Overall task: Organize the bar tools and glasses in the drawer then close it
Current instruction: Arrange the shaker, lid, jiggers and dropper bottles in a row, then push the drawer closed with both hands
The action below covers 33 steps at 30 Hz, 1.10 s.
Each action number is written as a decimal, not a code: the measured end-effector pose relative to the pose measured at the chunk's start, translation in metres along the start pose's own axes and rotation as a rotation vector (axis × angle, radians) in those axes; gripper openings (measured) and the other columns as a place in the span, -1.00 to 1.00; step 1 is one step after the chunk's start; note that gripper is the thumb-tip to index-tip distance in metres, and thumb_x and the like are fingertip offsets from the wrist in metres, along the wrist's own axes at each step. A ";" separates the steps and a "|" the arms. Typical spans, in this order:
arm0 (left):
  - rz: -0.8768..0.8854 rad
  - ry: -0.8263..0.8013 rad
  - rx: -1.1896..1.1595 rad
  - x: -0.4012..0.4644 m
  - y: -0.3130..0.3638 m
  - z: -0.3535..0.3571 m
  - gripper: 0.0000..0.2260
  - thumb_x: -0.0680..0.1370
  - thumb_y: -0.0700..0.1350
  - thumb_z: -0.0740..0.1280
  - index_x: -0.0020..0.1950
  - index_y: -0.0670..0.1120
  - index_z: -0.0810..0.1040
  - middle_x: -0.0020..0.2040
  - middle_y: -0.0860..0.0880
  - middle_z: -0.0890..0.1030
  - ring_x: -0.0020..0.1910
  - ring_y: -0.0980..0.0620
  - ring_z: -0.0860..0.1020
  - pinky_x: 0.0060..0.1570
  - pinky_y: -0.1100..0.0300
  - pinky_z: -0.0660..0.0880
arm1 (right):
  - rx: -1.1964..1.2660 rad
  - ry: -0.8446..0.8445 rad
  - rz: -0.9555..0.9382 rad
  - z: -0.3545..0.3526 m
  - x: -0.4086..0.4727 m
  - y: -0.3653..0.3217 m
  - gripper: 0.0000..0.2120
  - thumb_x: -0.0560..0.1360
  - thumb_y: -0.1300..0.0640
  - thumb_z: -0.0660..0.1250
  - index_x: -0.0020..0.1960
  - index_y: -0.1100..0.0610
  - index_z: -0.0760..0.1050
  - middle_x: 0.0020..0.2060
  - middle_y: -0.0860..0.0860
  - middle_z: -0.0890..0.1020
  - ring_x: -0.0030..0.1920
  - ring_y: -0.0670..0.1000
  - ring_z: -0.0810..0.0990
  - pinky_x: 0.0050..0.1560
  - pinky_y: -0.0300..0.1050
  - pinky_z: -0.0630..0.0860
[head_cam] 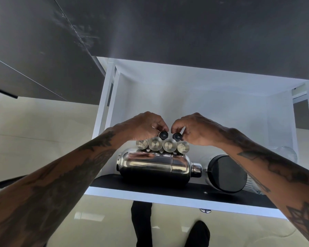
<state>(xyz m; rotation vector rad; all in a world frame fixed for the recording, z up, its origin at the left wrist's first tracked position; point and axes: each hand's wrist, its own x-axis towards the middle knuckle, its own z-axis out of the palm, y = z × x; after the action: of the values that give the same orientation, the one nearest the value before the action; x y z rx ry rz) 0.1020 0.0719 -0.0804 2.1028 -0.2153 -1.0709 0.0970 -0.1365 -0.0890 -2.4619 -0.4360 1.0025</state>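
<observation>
Head view, the only one I had: the white drawer (103, 111) stood pulled open beneath a dark countertop (168, 29), pale tiled floor (34, 122) to the left and below. Both forearms reached in from the bottom corners, heavily tattooed. The left hand (141, 127) had its fingertips pinched together on a small black round-capped piece (163, 134); the right hand (196, 130) was pinched the same way on a second black piece (177, 136), the two pieces just beside each other, nearly touching. What those pieces were I could not tell. Directly in front of them sat a row of four small steel cups (161, 145), on their sides with their round ends toward me, side by side and touching. The row rested against the top of a steel cocktail shaker (153, 165), which lay on its side along the drawer's near edge, cap pointing right. To the right of the shaker lay a dark-lidded ribbed glass jar (227, 173), also on its side, partly hidden by the right forearm. Something clear and glassy (287, 152) sat near the drawer's right wall; too blurred to identify. The drawer's rear half was bare white. A dark shoe (198, 232) showed on the floor below the drawer front.
</observation>
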 end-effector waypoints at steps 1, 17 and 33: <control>-0.004 0.001 0.007 0.001 0.000 0.001 -0.75 0.51 -0.30 0.35 0.08 -0.01 0.65 0.02 0.04 0.71 -0.09 0.11 0.64 -0.29 0.27 0.46 | 0.001 -0.001 0.000 0.000 -0.001 0.001 -0.60 0.44 0.35 0.32 0.08 -0.11 0.58 -0.03 -0.15 0.61 -0.21 -0.22 0.52 -0.20 -0.17 0.53; 0.099 0.551 -0.018 -0.032 0.007 0.008 -0.73 0.55 -0.32 0.24 0.14 -0.08 0.62 0.08 -0.03 0.66 0.02 0.05 0.62 -0.01 0.26 0.58 | 0.064 0.090 0.058 -0.014 -0.034 -0.006 -0.60 0.52 0.23 0.29 0.31 -0.07 0.47 0.16 -0.05 0.61 -0.03 -0.05 0.63 0.03 -0.11 0.57; 0.180 0.619 0.637 -0.149 0.045 0.205 -0.35 0.58 0.11 0.18 0.56 -0.20 0.12 0.60 -0.15 0.09 0.58 -0.17 0.07 0.48 -0.26 0.09 | -0.187 0.657 0.313 0.106 -0.274 0.031 -0.36 0.57 -0.16 0.04 0.50 0.25 0.23 0.53 0.18 0.19 0.53 0.22 0.15 0.46 0.29 0.15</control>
<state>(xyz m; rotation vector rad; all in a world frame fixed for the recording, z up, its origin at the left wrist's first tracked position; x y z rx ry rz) -0.1388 -0.0052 -0.0313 2.7995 -0.4707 -0.2069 -0.1637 -0.2547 -0.0143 -2.8912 0.0798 0.2086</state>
